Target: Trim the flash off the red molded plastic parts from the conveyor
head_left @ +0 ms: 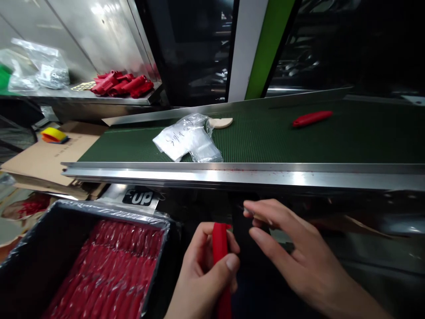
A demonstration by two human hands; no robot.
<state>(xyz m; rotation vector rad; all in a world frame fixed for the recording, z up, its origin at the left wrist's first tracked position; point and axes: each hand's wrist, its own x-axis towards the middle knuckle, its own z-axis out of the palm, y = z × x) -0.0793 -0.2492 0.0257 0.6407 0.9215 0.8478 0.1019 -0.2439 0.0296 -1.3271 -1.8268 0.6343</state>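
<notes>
A green conveyor belt (pixel 265 137) with a steel rail runs across the view in front of dark machinery. Below it at the left stands a black bin (pixel 40 248) lined with plastic and filled with rows of red sleeves (pixel 109 270). On the belt lie clear plastic bags (pixel 187 138) and, well apart to the right, a single red piece (pixel 312 118). A steel shelf at the far left carries a heap of red parts (pixel 121 84). The left hand (pixel 206 274) is clamped around an upright red handle (pixel 221 261) below the rail. The right hand (pixel 295 252) hovers just beside it, fingers spread and loose, holding nothing.
</notes>
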